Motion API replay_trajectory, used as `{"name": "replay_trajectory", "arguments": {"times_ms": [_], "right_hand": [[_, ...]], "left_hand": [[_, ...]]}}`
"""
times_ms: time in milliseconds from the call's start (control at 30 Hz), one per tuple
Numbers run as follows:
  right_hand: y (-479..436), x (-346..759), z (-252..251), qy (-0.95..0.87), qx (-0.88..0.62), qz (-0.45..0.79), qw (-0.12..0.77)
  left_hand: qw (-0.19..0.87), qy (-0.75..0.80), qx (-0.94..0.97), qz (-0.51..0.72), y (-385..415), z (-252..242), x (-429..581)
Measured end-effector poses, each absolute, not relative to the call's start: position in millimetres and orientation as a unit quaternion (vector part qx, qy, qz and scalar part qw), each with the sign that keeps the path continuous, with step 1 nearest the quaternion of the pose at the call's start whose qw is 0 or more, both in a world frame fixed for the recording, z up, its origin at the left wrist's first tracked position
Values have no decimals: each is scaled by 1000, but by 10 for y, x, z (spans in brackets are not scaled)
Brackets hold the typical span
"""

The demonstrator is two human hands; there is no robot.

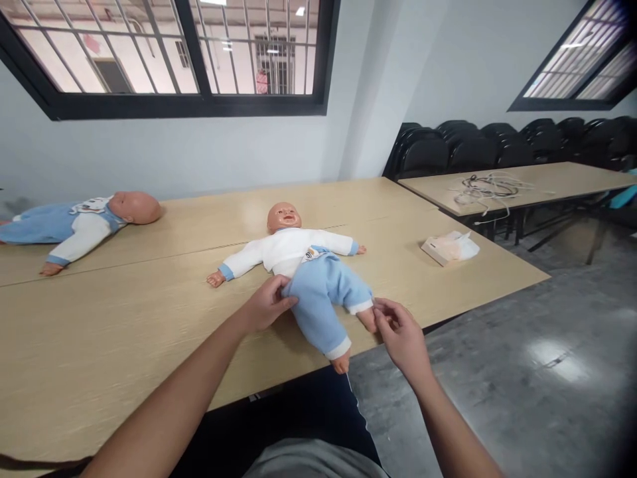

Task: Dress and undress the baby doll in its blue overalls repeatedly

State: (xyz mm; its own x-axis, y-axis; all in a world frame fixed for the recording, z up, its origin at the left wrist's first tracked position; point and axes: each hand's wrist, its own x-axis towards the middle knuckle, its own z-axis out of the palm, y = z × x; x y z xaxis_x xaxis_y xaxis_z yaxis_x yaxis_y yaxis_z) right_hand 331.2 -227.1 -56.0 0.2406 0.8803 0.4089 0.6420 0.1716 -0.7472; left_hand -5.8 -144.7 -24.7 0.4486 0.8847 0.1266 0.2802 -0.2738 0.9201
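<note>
A baby doll (284,249) lies on its back on the table, head away from me and arms spread. It wears a white long-sleeved top with blue cuffs and light blue overalls (318,299) with white leg cuffs; the bib is folded down at the waist. My left hand (269,304) is closed at the hip, thumb and fingers pinching the blue cloth. At the doll's foot on the right, my right hand (401,335) is closed in a pinch on the white leg cuff (362,306). Both of the doll's feet are bare, near the table's front edge.
A second doll (84,222) in similar clothes lies at the left. To the right sits an opened tissue pack (450,248) on the wooden table (149,318). Tangled cables (490,189) lie on another table, with black folding chairs (472,147) stacked behind it.
</note>
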Motion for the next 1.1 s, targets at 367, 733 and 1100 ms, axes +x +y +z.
{"name": "replay_trajectory", "arguments": {"times_ms": [367,733,1100], "right_hand": [[-2703,2622,-915,-767,-451,-52,454],[-2583,2829,-841,-593,-569,108,559],[-2645,2782,-857,-739,-499,11,452]], "left_hand": [[661,364,459,470,-1170,-450,-198],[448,513,525,509,-911,-439,-593],[396,498,703,318,-1246,-202,-426]]}}
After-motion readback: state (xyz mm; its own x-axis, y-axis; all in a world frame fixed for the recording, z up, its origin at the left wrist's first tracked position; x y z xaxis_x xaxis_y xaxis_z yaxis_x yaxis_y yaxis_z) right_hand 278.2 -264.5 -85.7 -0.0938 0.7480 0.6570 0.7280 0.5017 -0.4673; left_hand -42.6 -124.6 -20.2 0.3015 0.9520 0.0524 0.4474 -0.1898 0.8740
